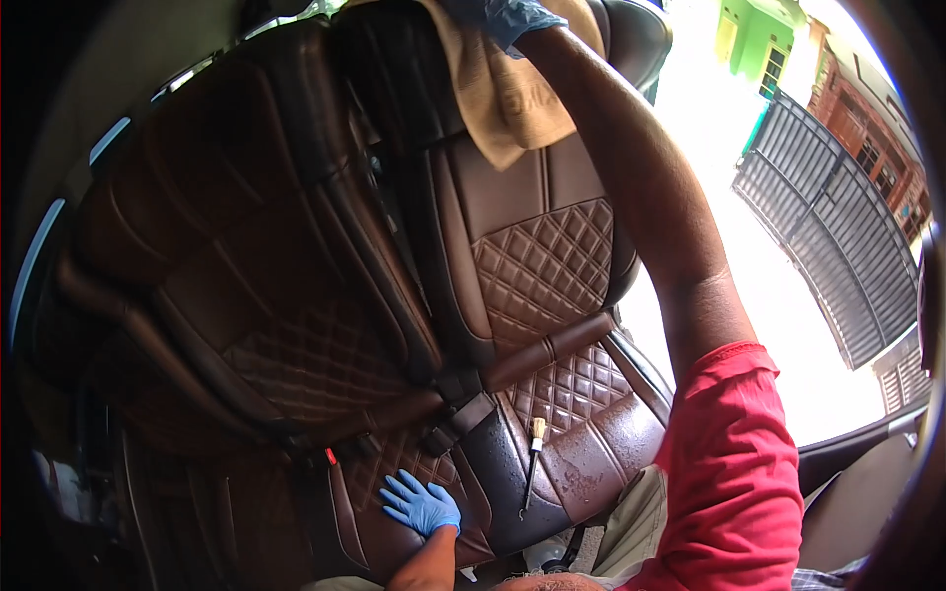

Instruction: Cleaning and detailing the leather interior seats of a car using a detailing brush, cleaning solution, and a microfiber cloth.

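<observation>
My left hand [423, 507], in a blue disposable glove, lies palm down with fingers spread on the brown quilted leather seat cushion [473, 543]. Up at the top edge, my right hand [510, 21], also gloved in blue, grips a tan cloth [506, 89] against the upper part of the right seat backrest [510, 177]. The picture's edge cuts off part of that hand. A detailing brush [533, 462] with pale bristles and a dark handle rests on the right cushion, where water drops wet the leather [595, 473].
Another brown backrest [295, 221] stands in shadow on the left. A red seat-belt buckle button [330, 456] and dark belt webbing [470, 416] sit between the cushions. Through the open car side on the right, a grey metal gate [828, 199] shows outside.
</observation>
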`<state>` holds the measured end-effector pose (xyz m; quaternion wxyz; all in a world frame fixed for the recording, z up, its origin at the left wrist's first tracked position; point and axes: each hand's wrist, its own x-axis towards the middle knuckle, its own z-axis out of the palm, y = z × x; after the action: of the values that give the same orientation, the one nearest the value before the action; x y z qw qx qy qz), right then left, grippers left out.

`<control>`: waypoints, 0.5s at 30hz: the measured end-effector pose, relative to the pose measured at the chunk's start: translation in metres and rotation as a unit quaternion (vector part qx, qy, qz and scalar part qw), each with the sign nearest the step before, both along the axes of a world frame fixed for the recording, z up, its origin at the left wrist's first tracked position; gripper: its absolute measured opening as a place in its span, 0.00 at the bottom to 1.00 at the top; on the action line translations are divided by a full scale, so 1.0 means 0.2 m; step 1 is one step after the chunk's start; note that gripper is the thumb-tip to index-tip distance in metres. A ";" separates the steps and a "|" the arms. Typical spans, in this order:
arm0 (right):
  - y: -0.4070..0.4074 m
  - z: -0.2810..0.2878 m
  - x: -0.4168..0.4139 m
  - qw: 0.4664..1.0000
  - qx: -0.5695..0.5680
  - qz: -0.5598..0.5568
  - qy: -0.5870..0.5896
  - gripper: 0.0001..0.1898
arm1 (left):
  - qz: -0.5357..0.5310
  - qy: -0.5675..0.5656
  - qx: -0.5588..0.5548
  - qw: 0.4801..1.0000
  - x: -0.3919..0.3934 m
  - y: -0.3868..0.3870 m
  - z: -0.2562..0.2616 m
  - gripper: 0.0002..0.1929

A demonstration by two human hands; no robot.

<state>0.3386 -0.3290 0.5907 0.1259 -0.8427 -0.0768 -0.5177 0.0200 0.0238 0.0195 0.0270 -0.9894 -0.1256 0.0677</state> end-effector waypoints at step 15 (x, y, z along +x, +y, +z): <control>-1.26 0.16 0.13 0.949 -0.030 -0.308 -0.060 0.16 | -0.004 0.023 0.007 1.000 0.00 -0.02 0.01 0.37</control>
<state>0.3651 -0.5804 0.6223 -0.0698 -0.7958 0.1639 -0.5787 0.0204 0.0192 0.0218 0.0367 -0.9880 -0.1210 0.0890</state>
